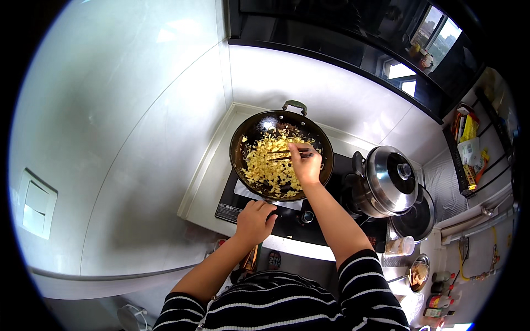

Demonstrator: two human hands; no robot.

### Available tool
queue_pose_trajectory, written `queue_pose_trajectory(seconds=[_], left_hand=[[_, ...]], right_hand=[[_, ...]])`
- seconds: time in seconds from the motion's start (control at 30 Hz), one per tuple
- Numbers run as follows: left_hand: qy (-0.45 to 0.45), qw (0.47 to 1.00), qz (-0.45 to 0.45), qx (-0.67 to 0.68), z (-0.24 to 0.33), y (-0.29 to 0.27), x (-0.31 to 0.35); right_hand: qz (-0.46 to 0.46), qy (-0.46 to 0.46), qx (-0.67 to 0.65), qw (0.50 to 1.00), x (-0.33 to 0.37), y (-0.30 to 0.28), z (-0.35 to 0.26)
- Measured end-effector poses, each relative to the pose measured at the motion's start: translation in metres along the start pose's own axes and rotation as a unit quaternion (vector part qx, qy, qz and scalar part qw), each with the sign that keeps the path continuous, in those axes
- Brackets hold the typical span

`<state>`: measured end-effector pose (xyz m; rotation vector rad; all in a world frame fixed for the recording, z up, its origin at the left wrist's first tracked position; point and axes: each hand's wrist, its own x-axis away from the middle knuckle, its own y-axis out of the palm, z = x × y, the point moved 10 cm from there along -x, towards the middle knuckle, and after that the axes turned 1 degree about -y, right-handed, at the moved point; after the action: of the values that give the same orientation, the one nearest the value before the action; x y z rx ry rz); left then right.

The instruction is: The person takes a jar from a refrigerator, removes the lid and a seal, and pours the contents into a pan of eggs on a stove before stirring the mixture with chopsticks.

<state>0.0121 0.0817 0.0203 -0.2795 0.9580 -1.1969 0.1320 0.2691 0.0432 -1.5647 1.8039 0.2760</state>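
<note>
Head: two hands (255,222) (307,165), two chopsticks (280,159) over one wok (251,126).

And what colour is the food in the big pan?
The food is mostly yellow, showing best in the head view.

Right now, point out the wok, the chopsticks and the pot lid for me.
Wok (326,148): head view, right inner wall.
Chopsticks (280,159): head view, shaft of the lower one.
Pot lid (394,184): head view, dark central panel.
</note>
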Motion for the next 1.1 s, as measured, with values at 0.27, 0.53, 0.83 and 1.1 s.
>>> queue_pose_trajectory(seconds=[0.27,0.53,0.83,1.1], left_hand=[[0.000,1.000,0.011,0.002,-0.001,-0.001,0.002],[0.004,1.000,0.008,0.002,-0.003,0.002,0.002],[-0.003,1.000,0.006,0.012,-0.003,0.001,0.001],[-0.004,1.000,0.004,0.010,-0.002,0.000,0.001]], right_hand=[[0.011,-0.012,0.056,0.998,0.008,0.015,0.007],[-0.026,-0.046,0.052,0.997,0.015,-0.011,-0.007],[-0.012,0.001,0.013,1.000,0.023,-0.044,0.014],[-0.013,0.010,0.029,0.999,0.013,-0.060,0.013]])
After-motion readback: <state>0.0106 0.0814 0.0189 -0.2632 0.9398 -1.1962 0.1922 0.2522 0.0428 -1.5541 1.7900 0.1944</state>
